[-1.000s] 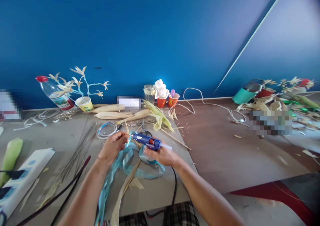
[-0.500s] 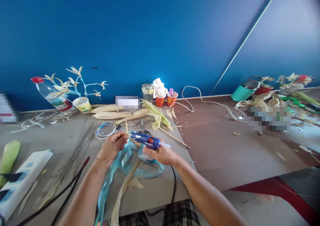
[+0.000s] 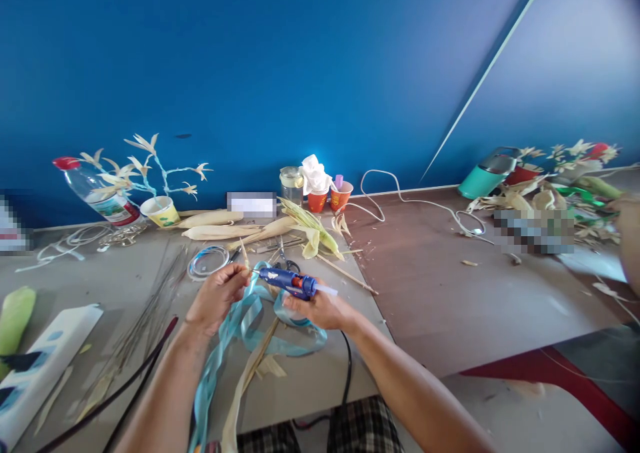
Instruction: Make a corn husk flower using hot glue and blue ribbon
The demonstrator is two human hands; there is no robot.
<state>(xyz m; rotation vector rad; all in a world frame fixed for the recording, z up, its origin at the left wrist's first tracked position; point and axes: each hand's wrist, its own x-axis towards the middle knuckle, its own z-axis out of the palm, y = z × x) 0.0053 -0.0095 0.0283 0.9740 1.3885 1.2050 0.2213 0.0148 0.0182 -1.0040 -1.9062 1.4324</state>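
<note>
My right hand is wrapped round a blue hot glue gun with a clear glue stick out of its back. The nozzle points left, at the fingertips of my left hand. Those fingers pinch a small pale corn husk piece that stands up from them; its lower end is hidden. Whether the nozzle touches it I cannot tell. Light blue ribbon lies looped beneath both hands. Long dry husk strips lie below, and a pair of scissors is partly hidden behind the glue gun.
Husks and a coil of wire lie beyond my hands. Behind stand red paper cups, a jar and a yellow cup with husk flowers. A white power strip is at left. Another person's arm shows at far right.
The view has shifted slightly. My hands keep nearly the same pose, with the husk piece tilted a little more to the left. Another person's arm has come in at the right edge.
</note>
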